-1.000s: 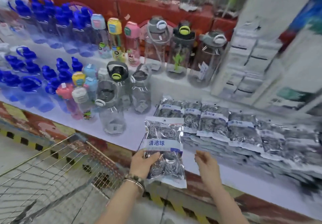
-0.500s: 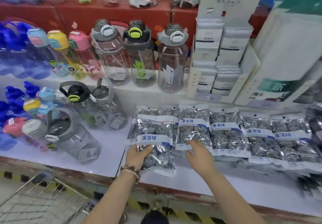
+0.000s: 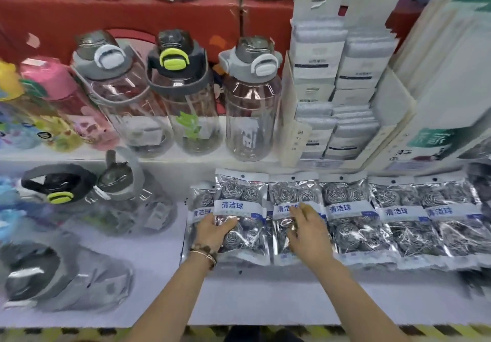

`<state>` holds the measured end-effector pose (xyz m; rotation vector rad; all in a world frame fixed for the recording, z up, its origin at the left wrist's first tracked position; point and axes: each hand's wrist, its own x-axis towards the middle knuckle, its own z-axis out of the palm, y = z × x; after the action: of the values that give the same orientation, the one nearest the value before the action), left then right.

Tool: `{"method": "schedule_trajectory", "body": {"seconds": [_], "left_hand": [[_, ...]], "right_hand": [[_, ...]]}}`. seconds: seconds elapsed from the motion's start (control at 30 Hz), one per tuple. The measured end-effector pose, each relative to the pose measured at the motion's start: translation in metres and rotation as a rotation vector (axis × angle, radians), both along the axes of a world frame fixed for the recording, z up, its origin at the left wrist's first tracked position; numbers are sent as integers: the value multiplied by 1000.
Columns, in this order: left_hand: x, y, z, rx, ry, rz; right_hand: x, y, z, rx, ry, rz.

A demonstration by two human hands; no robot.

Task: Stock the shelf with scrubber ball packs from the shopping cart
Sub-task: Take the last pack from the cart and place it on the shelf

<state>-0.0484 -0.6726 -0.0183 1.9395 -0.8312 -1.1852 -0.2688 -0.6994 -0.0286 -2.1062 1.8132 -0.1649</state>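
Left bottles (image 3: 66, 283) blurred, pack (image 3: 285, 195) partly hidden (under right hand (image 3: 308, 232))

The scrubber ball pack (image 3: 240, 208), at 12 o'clock from the left hand (image 3: 212, 232), was glossy, crinkled clear plastic film. Shiny coiled metal wire balls showed through it, and a smooth matt label band crossed it. The row of packs (image 3: 398, 222) at 3 o'clock had the same wrinkled sheen. The shelf (image 3: 252, 296) looked smooth, matt and pale. At 11 o'clock the water bottles (image 3: 249, 118) were clear glossy plastic with duller grey plastic lids. The display box (image 3: 300, 134) at 1 o'clock looked like matt white card.
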Motion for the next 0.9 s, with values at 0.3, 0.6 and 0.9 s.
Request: {"method": "schedule_trajectory", "body": {"seconds": [0.3, 0.6, 0.9], "left_hand": [[-7, -8, -13, 63, -187, -5], [-23, -18, -13, -66, -696, -358], [-47, -28, -30, 78, -929, -659]], "right_hand": [[-4, -10, -13, -1, 81, 43], [-4, -11, -7, 1, 43, 57], [0, -24, -14, 36, 236, 101]]}}
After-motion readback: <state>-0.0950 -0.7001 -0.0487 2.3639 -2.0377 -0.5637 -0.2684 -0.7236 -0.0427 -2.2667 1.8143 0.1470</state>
